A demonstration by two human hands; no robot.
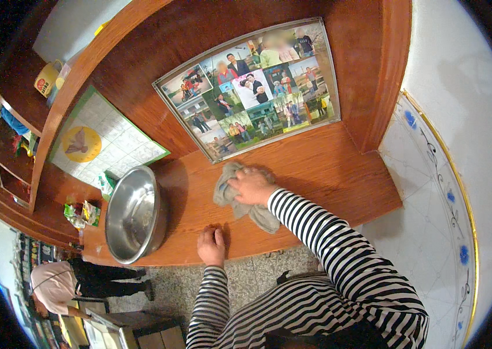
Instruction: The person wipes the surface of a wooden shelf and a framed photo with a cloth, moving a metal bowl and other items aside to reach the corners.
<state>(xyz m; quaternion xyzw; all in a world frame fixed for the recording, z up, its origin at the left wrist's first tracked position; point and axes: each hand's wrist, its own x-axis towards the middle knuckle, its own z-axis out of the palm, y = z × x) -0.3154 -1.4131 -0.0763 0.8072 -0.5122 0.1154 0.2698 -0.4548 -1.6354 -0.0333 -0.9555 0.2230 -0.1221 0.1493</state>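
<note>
My right hand point(252, 186) presses on a crumpled grey cloth point(264, 219), its fingers over the fabric. The cloth lies on the brown wooden counter point(315, 161), just below a framed photo collage point(267, 126). My left hand point(212, 246) rests near the counter's front edge with its fingers curled in and nothing visible in it. Left of both hands stands a large stainless steel basin point(134, 218). Its visible inside is bare metal. The basin is apart from both hands.
Behind the basin are a green-and-white carton point(106, 185) and small packets point(91, 213). A green-edged sheet point(106, 141) leans at the back. Open wooden shelves point(23, 104) rise at left, a tiled wall point(429, 235) at right. Another person point(56, 281) bends over at lower left.
</note>
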